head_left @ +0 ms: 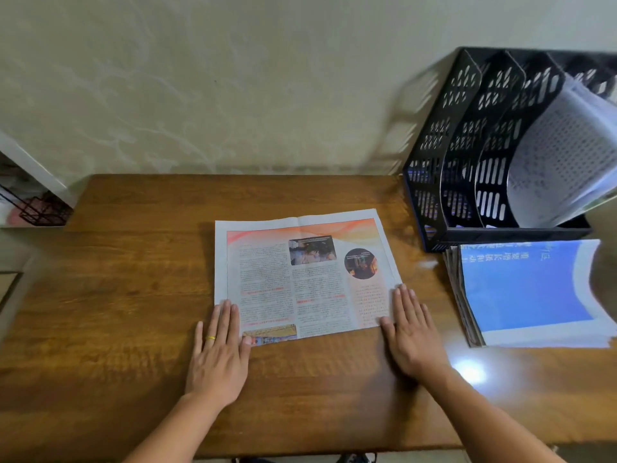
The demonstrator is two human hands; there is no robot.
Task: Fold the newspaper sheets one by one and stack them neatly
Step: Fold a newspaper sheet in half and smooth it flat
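- Two hands lay flat on the table (133,295) — left hand (218,354) and right hand (412,335), fingers straight, pressing the newspaper's (300,279) near corners.
- Folded newspaper sat mid-table (colour page up).
- Stack of papers (534,295) lay right, just before a black file rack (467,145).

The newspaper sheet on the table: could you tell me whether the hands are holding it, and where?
Nothing is gripped. The left hand and right hand lie flat, fingers pressing the newspaper sheet's near corners.
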